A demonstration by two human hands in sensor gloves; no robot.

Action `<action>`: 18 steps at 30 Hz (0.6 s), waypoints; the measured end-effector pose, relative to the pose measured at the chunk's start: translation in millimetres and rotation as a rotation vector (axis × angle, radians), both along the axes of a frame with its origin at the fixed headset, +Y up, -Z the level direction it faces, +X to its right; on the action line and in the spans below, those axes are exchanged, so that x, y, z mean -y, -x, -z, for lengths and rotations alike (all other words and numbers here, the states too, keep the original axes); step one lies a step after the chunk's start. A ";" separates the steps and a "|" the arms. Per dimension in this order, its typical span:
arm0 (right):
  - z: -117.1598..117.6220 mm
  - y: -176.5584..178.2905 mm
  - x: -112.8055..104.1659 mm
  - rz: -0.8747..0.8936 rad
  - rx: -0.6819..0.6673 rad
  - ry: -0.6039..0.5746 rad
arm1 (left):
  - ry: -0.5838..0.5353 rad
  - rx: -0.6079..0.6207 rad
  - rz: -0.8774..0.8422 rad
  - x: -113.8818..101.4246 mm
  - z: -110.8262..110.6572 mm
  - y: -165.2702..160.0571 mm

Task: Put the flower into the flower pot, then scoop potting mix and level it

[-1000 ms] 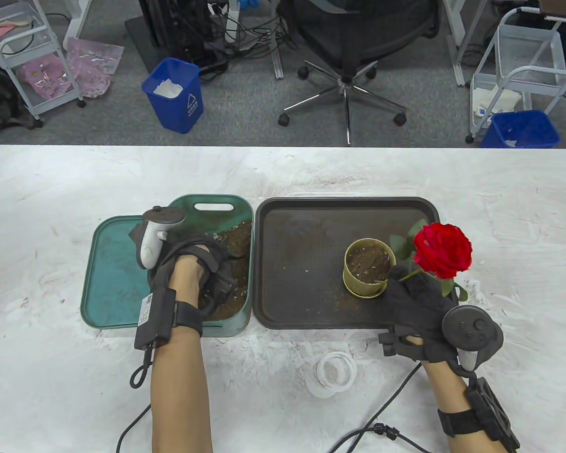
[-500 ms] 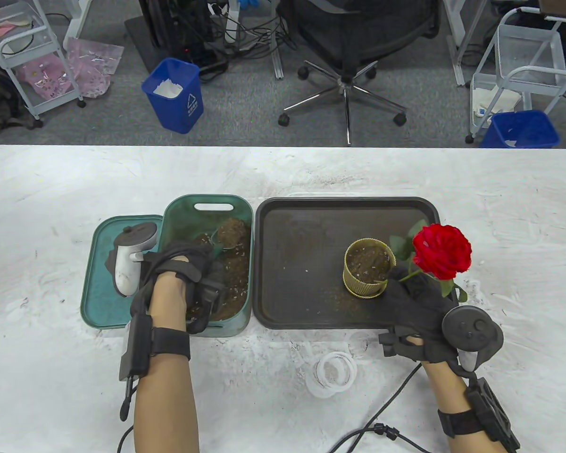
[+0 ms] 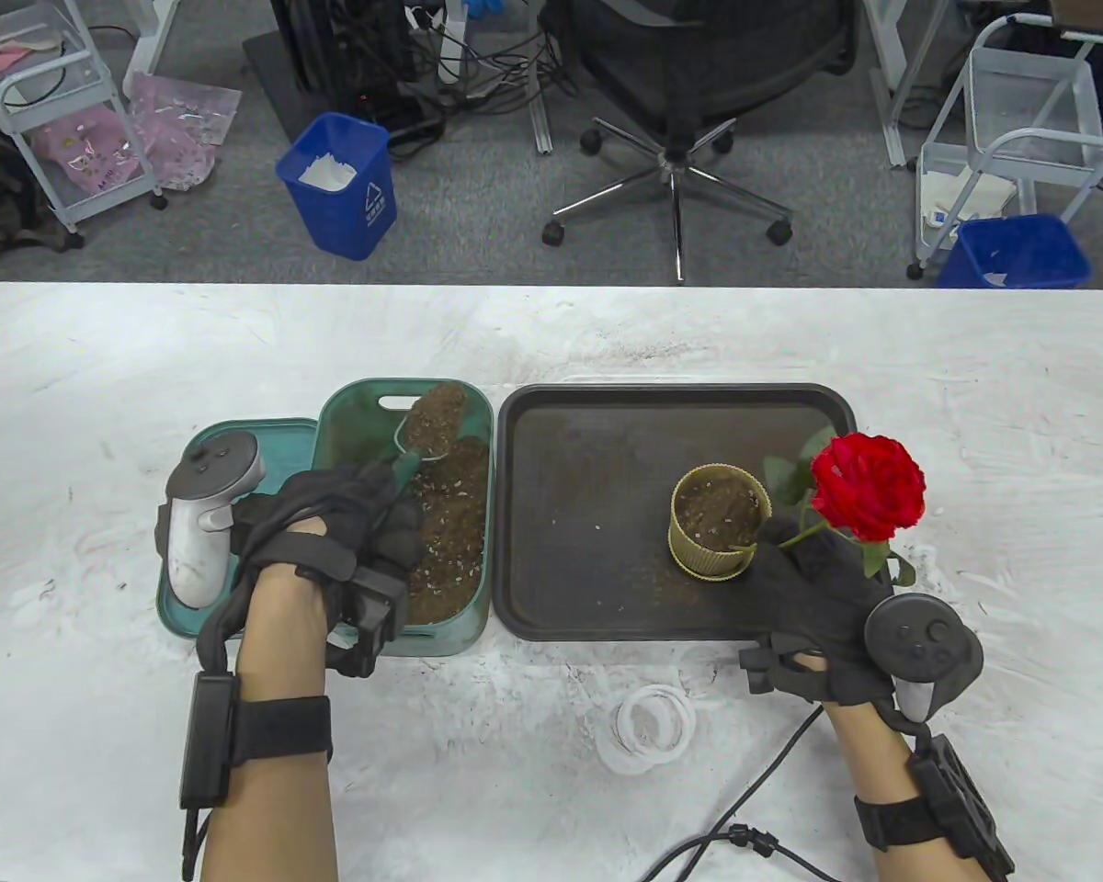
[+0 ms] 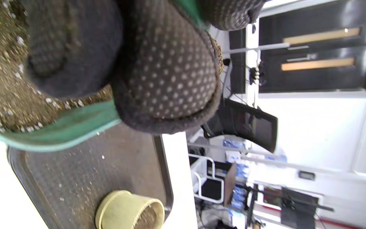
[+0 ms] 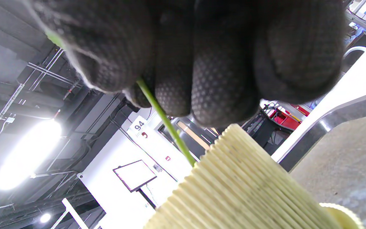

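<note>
Spillage looks the main risk: left hand grips a heaped green trowel above the soil tub, well apart from the ribbed pot; right hand pinches the rose stem beside the pot

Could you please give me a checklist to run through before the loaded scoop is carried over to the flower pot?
1. Scoop loaded with potting mix: ok.
2. Left hand grips the scoop handle: ok.
3. Right hand holds the rose by its stem: ok.
4. Stem seated inside the flower pot: cannot tell; the bloom leans right of the rim.
5. Pot stands upright on the dark tray: ok.
6. Path from green bin across the tray free of things: ok.
</note>
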State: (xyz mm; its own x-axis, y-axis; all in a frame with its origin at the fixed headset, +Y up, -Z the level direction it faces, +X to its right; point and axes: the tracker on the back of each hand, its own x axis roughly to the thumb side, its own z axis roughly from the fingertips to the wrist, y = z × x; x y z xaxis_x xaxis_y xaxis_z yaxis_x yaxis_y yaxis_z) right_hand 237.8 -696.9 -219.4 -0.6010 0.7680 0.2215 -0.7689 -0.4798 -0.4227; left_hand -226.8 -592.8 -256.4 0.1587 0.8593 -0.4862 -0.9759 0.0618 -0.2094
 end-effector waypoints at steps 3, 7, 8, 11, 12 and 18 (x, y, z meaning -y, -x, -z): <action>0.0 -0.2 -0.1 0.000 0.000 0.000 | -0.014 0.077 -0.055 7.9 0.5 -22.0; -0.4 -0.1 -0.9 -0.005 0.002 -0.001 | -0.025 0.155 -0.128 23.3 2.6 -54.5; -0.3 0.0 -0.8 -0.006 0.001 -0.002 | -0.026 0.173 -0.144 27.0 3.3 -62.8; -0.2 0.0 -0.8 -0.009 0.002 -0.003 | -0.035 0.217 -0.176 38.8 4.5 -91.9; -0.2 0.0 -0.7 -0.009 0.002 -0.003 | -0.040 0.226 -0.179 40.9 4.5 -98.2; -0.2 0.3 -0.5 -0.013 0.003 -0.005 | -0.105 0.282 -0.150 63.9 7.7 -149.9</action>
State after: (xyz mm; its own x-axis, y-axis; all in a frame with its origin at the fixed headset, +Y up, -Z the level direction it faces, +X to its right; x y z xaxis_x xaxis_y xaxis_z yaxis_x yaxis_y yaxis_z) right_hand 237.5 -696.3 -219.2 -0.6116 0.7589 0.2235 -0.7614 -0.4878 -0.4270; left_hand -76.9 -656.7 -264.1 0.1423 0.9263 -0.3490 -0.8803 -0.0428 -0.4725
